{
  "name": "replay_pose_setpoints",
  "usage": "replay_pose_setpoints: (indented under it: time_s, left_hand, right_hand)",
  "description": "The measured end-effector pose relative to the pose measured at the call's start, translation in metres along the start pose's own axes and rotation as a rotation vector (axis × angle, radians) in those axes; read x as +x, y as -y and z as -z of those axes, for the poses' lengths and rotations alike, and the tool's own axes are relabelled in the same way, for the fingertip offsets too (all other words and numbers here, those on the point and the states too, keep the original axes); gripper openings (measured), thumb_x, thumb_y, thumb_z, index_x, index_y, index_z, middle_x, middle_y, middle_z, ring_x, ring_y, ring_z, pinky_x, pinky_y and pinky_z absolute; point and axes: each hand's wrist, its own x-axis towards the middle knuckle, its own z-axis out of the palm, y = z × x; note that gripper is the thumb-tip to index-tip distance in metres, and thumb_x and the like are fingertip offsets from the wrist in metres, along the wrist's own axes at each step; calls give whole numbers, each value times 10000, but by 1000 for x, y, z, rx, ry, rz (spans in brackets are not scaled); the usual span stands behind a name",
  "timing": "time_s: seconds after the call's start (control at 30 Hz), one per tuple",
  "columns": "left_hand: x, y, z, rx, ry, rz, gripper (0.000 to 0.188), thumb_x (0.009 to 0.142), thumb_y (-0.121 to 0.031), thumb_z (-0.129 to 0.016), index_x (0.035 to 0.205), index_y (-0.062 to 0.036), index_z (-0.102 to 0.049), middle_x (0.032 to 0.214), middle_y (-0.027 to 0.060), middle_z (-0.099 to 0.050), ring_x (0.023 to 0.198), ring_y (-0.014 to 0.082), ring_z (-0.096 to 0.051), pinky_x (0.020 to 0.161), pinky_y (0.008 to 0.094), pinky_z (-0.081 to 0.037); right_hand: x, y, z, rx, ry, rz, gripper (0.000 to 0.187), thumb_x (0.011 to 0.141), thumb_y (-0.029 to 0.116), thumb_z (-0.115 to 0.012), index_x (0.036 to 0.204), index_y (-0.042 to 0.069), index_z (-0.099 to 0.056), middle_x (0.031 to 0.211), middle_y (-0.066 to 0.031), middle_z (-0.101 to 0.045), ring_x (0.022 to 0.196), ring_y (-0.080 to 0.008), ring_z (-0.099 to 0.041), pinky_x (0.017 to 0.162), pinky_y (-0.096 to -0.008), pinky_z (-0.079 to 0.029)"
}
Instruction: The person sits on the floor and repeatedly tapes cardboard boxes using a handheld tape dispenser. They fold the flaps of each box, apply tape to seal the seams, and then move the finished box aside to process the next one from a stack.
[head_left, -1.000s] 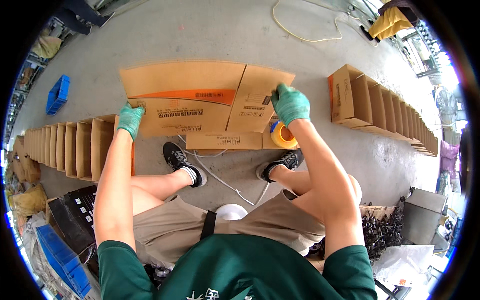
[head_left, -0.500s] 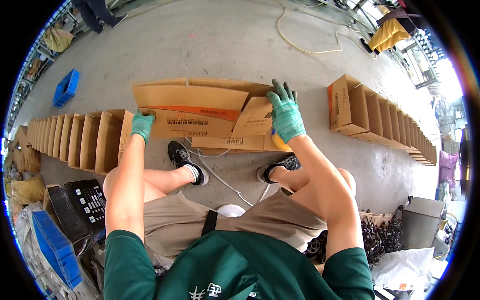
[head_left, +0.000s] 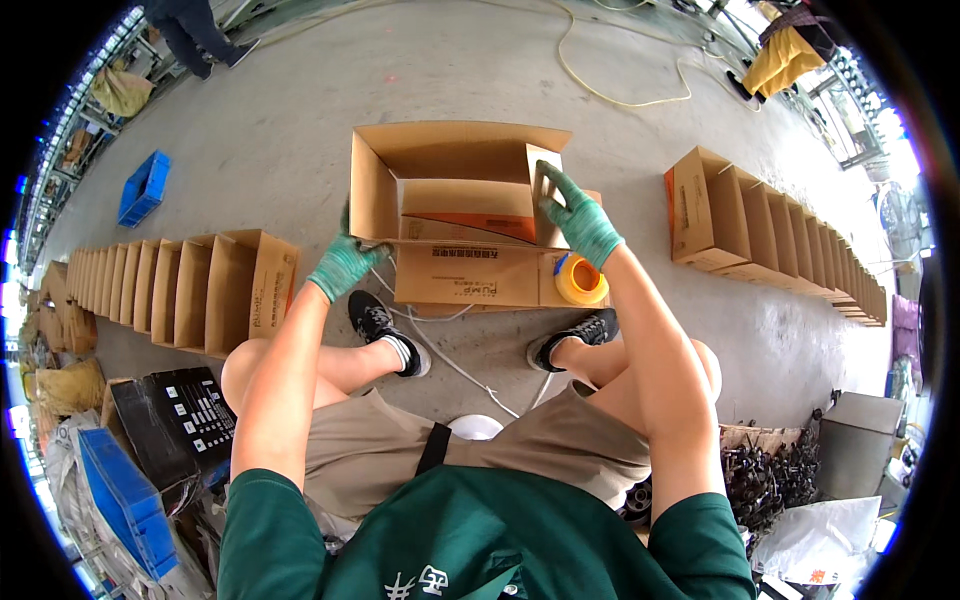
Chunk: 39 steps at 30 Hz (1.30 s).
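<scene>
Head view: our L hand & R hand grip one carton, squared open, btm apparently unclosed, w/ flattened cardboard below, opened boxes rowed both sides.

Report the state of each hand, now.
Left hand: closed, holding the box at its near left corner.
Right hand: against the box's right side; whether closed, cannot tell.

The person has two gloved hands and two dark shoes. There are one open carton, one yellow tape roll, two carton rows, two blue crates, one black box and two other people.
</scene>
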Motion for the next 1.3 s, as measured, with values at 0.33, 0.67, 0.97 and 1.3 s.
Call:
replay_pose_setpoints:
  time_s: [0.33,0.67,0.97,1.3]
  left_hand:
    - [28,-39,0,113,-6,-151,668,832,-387,-809,1411,-171,-557,1488,71,-495,1250,202,-534,1017,356,-452]
    - [66,-10,-8,28,-397,29,485,823,-424,-818,1038,-62,-579,1037,47,-613,948,169,-548,861,337,-491]
    - [65,-3,-31,442,-491,-23,615,822,-323,-825,1286,-57,-520,1129,155,-626,1042,291,-609,920,390,-507]
    - [56,-9,-24,-3,-276,57,825,868,-316,-790,1510,-105,-316,1459,169,-491,1270,266,-532,1076,400,-441]
  right_hand:
    - [32,-36,11,128,93,129,474,882,-65,-554,1296,140,-662,1550,-62,-444,1329,-222,-500,1047,-310,-455]
    - [35,-47,8,500,127,30,440,1002,125,-505,1441,99,-526,1573,-65,-414,1432,-179,-379,1153,-312,-332]
    - [15,-42,-14,-224,-209,122,801,908,143,-678,1569,83,-232,1635,-197,-192,1472,-378,-295,1189,-387,-314]
    - [31,-13,-1,-118,-158,172,282,945,129,-639,1215,55,-605,1433,-157,-527,1338,-341,-484,1125,-381,-398]
